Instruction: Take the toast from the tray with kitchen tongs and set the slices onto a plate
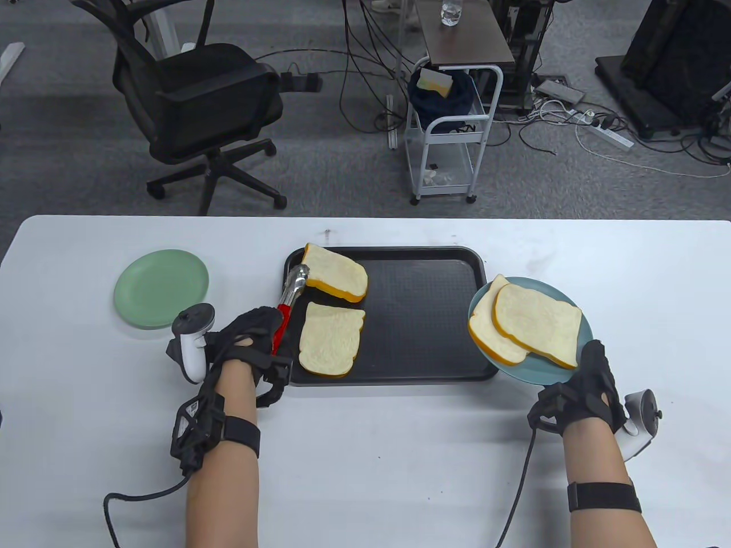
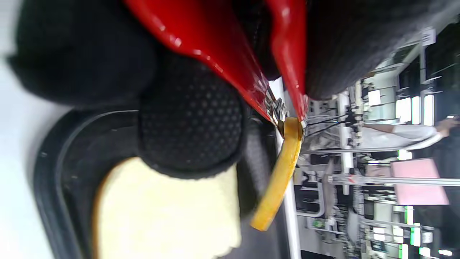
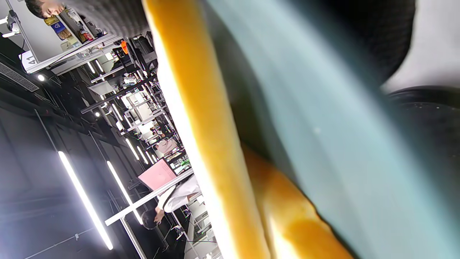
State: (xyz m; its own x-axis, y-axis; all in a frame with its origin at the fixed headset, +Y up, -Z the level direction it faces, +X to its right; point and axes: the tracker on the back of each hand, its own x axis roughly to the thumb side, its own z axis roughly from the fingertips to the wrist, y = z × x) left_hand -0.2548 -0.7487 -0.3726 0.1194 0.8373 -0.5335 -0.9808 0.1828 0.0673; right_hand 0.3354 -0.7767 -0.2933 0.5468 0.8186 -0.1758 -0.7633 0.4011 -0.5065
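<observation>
From above I see my left hand (image 1: 251, 339) gripping the red-handled tongs (image 1: 289, 302), whose metal tips clamp the left edge of the far toast (image 1: 337, 277) on the black tray (image 1: 422, 314); a second slice (image 1: 331, 347) lies flat just nearer me. My right hand (image 1: 582, 394) holds a blue plate (image 1: 537, 371) with two overlapping slices (image 1: 534, 326) at the tray's right end. A green plate (image 1: 161, 288) sits on the table (image 1: 400, 456) left of the tray.

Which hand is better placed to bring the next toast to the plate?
Left. The left hand holds the tongs, already clamped on a toast. The right hand is busy holding the plate.
</observation>
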